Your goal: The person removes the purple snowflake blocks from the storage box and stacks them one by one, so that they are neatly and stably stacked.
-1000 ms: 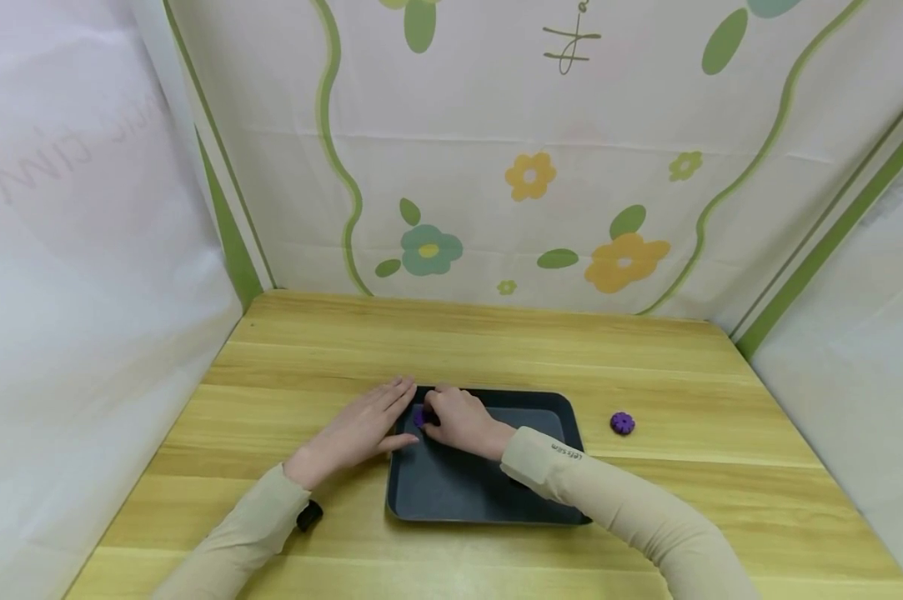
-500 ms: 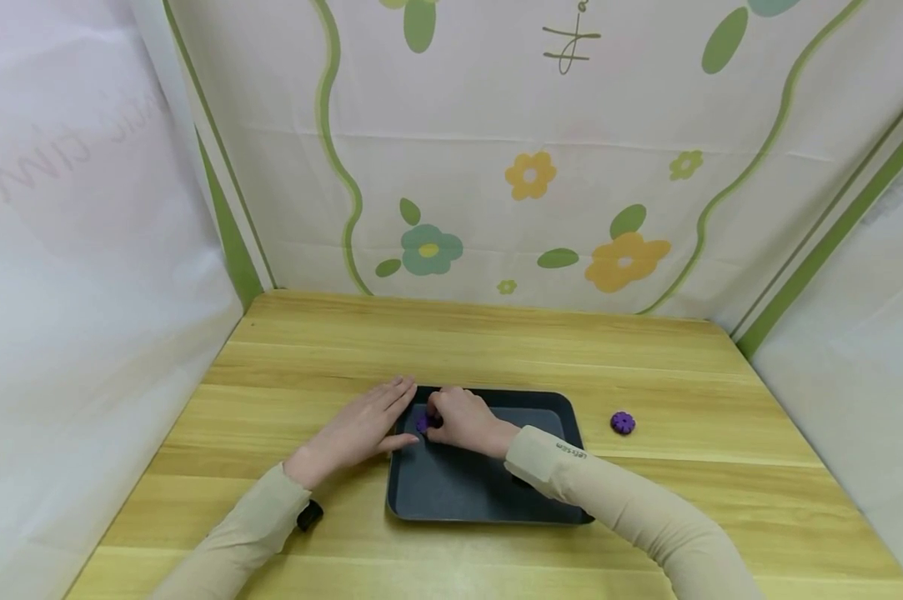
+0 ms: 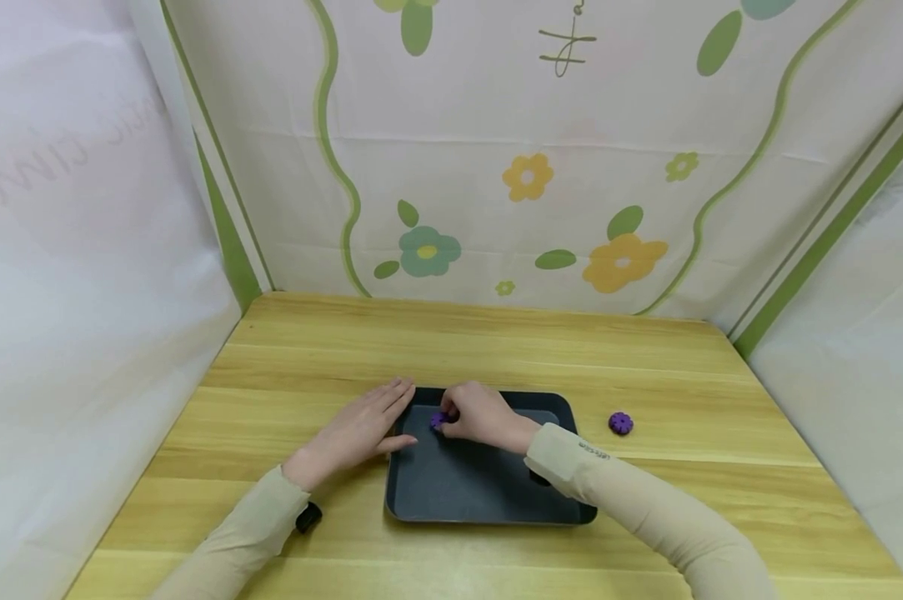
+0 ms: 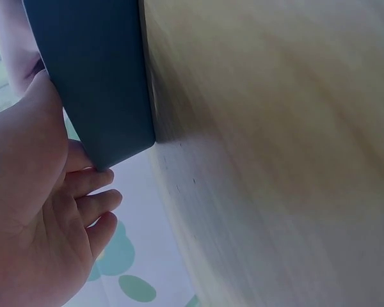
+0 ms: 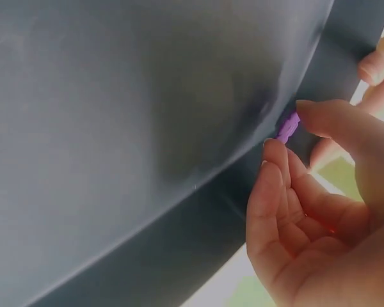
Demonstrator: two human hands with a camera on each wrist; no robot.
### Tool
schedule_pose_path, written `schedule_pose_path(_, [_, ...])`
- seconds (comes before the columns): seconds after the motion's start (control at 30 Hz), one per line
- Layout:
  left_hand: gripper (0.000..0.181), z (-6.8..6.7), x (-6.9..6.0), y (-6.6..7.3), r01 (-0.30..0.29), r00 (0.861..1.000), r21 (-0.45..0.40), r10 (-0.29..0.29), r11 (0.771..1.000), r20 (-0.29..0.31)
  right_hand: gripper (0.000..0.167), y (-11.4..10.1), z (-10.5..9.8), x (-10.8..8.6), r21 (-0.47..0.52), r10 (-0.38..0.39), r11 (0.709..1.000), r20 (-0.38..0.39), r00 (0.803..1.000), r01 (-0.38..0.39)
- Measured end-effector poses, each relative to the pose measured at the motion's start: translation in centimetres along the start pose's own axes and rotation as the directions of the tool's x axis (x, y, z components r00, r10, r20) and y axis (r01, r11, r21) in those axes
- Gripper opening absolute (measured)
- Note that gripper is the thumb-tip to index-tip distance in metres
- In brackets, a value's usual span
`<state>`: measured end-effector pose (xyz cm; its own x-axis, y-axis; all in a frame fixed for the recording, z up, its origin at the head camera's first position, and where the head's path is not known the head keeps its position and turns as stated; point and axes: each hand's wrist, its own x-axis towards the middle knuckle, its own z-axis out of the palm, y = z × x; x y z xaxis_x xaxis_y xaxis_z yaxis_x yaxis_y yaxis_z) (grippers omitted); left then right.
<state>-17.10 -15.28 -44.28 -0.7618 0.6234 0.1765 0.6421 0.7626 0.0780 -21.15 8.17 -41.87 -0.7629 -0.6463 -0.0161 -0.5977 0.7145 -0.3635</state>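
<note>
A dark, shallow rectangular tray (image 3: 481, 492) lies on the wooden table. My left hand (image 3: 357, 429) rests at its far left corner, fingers extended and thumb over the left rim; the left wrist view shows that hand (image 4: 38, 204) against the tray's outer wall (image 4: 102, 83). Over the far left part of the tray, my right hand (image 3: 484, 417) pinches a small purple flower-shaped disc (image 3: 438, 421) between thumb and fingers. Seen from the right wrist, the disc (image 5: 288, 126) stands edge-on near the tray floor; whether it touches the floor I cannot tell.
A second purple flower-shaped disc (image 3: 620, 423) lies on the table (image 3: 691, 500), right of the tray. Printed fabric (image 3: 481, 108) closes off the back, with more fabric at both sides. A black wrist device (image 3: 308, 517) sits under the left cuff.
My right hand has shifted a little to the right inside the tray, with the purple disc in its pinch. The left hand keeps its place at the tray corner.
</note>
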Motion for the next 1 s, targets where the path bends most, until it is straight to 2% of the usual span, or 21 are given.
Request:
schedule_pose_path(0.43, [0.080,0.0,0.0,-0.1,0.009,1.000,-0.028,-0.008,1.000,0.020,0.020,2.3,-2.4,-2.3,0.032,0.050,0.998,-0.041,0.998,-0.049])
schedule_pose_path(0.77, [0.079,0.1,-0.1,-0.1,0.005,1.000,-0.007,-0.005,1.000,0.022,0.019,4.6,-3.7,-3.9,0.045,0.157,0.987,-0.040,0.987,-0.155])
schedule_pose_path(1.0, [0.080,0.2,-0.2,-0.1,0.007,1.000,-0.022,-0.007,1.000,0.014,0.019,6.1,-4.9,-5.5,0.024,0.162,0.987,-0.071,0.984,-0.161])
